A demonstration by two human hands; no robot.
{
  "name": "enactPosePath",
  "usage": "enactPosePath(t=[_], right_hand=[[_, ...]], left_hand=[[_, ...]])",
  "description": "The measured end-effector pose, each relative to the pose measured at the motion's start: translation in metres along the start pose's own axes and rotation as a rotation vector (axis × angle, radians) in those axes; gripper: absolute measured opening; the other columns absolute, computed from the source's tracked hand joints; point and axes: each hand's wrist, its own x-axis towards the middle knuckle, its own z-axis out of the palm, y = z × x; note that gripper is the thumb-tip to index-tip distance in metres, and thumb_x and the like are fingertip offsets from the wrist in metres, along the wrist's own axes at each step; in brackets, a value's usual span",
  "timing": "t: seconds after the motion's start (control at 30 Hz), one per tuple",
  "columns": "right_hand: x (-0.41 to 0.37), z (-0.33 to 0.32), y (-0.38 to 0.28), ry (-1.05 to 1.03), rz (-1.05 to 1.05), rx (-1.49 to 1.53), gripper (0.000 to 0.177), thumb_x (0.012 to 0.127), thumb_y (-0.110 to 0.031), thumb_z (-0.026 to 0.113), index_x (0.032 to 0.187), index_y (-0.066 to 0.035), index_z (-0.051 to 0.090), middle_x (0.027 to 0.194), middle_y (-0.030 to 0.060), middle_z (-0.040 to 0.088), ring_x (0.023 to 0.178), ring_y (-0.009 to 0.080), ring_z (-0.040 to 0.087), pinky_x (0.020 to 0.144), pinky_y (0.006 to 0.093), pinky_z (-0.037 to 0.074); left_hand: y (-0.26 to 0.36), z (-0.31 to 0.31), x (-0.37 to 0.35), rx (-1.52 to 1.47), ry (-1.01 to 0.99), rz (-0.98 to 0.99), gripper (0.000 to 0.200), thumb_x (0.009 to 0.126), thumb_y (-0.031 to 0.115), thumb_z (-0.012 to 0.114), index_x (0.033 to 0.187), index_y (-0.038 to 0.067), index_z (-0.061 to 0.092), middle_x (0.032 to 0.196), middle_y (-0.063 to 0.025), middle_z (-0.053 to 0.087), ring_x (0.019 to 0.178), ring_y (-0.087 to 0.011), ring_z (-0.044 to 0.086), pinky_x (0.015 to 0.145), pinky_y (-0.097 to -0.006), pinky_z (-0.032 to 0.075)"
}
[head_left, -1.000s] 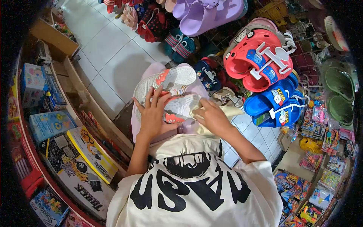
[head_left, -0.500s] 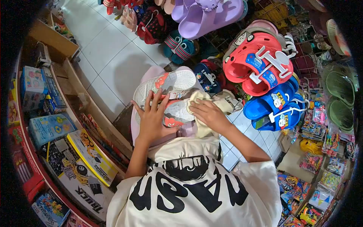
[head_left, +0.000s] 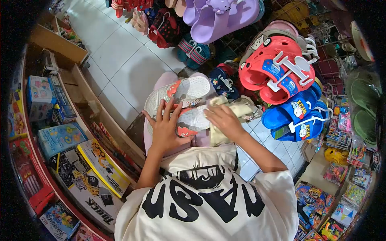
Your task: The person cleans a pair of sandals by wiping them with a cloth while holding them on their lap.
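A pair of light grey and white sandals with orange-red patterned straps lies across my lap, over pale pink-lilac clothing. My left hand rests on them with fingers spread, over the strap area. My right hand is closed on a cream cloth, its fingertips against the sole of the nearer sandal. Part of the cloth hangs below the hand, and some shows beyond the fingers. The palm sides of both hands are hidden.
At right hang red clogs, blue slippers and green slippers; lilac slippers hang ahead. Boxed toys fill the left shelf. Small packaged toys lie at lower right. White floor tiles show ahead.
My right hand has shifted slightly over the sandal's sole, and the cloth's folds around its fingers have changed. My left hand stays on the sandals. The whole view has shifted a little.
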Motion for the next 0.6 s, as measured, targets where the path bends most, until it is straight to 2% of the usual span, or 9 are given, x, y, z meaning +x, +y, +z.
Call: enactPosePath(t=[0.03,0.13,0.17,0.3,0.4,0.43,0.53,0.6], right_hand=[[0.003,-0.010,-0.001,0.038,0.035,-0.022,0.028,0.077,-0.010,0.070,0.103,-0.003,0.066,0.104,0.0079,0.061,0.092,0.0247,0.056,0.083,0.0360,0.047],[0.007,-0.029,-0.005,0.025,0.216,0.081,0.026,0.077,-0.010,0.070,0.101,-0.003,0.066,0.096,0.0079,0.059,0.089,0.0245,0.055,0.078,0.0355,0.046],[0.010,-0.029,-0.006,0.071,0.231,0.114,0.024,0.077,-0.011,0.069,0.100,-0.006,0.065,0.093,0.0074,0.058,0.088,0.0239,0.055,0.080,0.0394,0.044],[0.036,-0.022,-0.026,0.130,0.072,0.062,0.021,0.076,-0.014,0.071,0.097,-0.011,0.067,0.088,0.0047,0.057,0.086,0.0236,0.055,0.088,0.0451,0.039],[0.029,0.005,-0.011,0.092,0.070,0.003,0.017,0.076,-0.014,0.071,0.092,-0.010,0.068,0.084,0.0043,0.055,0.086,0.0231,0.055,0.086,0.0424,0.040],[0.030,0.004,-0.006,0.153,0.094,-0.004,0.015,0.076,-0.014,0.071,0.089,-0.009,0.067,0.081,0.0051,0.054,0.085,0.0233,0.055,0.085,0.0420,0.042],[0.026,-0.006,0.000,0.149,0.301,0.099,0.014,0.075,-0.013,0.071,0.088,-0.008,0.067,0.083,0.0062,0.056,0.084,0.0249,0.055,0.082,0.0406,0.043],[0.030,-0.018,-0.001,0.167,0.282,0.078,0.015,0.075,-0.013,0.071,0.089,-0.008,0.067,0.085,0.0069,0.057,0.083,0.0261,0.055,0.078,0.0390,0.043]], left_hand=[[0.000,0.000,0.001,-0.007,-0.003,0.003,0.107,0.053,0.077,0.065,0.141,0.019,0.043,0.150,-0.0076,0.030,0.140,-0.0343,0.023,0.100,-0.0746,-0.008],[0.001,0.000,0.003,-0.024,-0.012,0.000,0.106,0.054,0.077,0.064,0.140,0.019,0.043,0.150,-0.0075,0.030,0.140,-0.0343,0.023,0.101,-0.0744,-0.008],[0.001,0.000,0.004,-0.023,-0.019,-0.005,0.106,0.054,0.077,0.064,0.140,0.019,0.043,0.150,-0.0074,0.030,0.140,-0.0342,0.023,0.101,-0.0743,-0.008],[0.002,-0.002,0.006,-0.035,-0.033,-0.013,0.104,0.053,0.073,0.067,0.140,0.019,0.044,0.150,-0.0071,0.030,0.140,-0.0339,0.023,0.101,-0.0744,-0.007],[0.002,-0.004,0.006,-0.007,-0.053,-0.033,0.102,0.053,0.069,0.070,0.139,0.020,0.044,0.150,-0.0067,0.030,0.141,-0.0334,0.022,0.101,-0.0746,-0.007],[0.003,-0.003,0.006,0.000,-0.054,-0.037,0.102,0.053,0.068,0.070,0.139,0.019,0.044,0.150,-0.0071,0.030,0.141,-0.0332,0.021,0.102,-0.0739,-0.007],[0.003,-0.005,0.005,0.002,-0.055,-0.037,0.102,0.052,0.065,0.072,0.139,0.019,0.043,0.150,-0.0076,0.030,0.142,-0.0327,0.020,0.103,-0.0726,-0.006],[0.002,-0.004,0.006,-0.029,-0.046,-0.033,0.101,0.052,0.064,0.072,0.138,0.019,0.043,0.150,-0.0072,0.031,0.142,-0.0327,0.020,0.103,-0.0729,-0.005]])
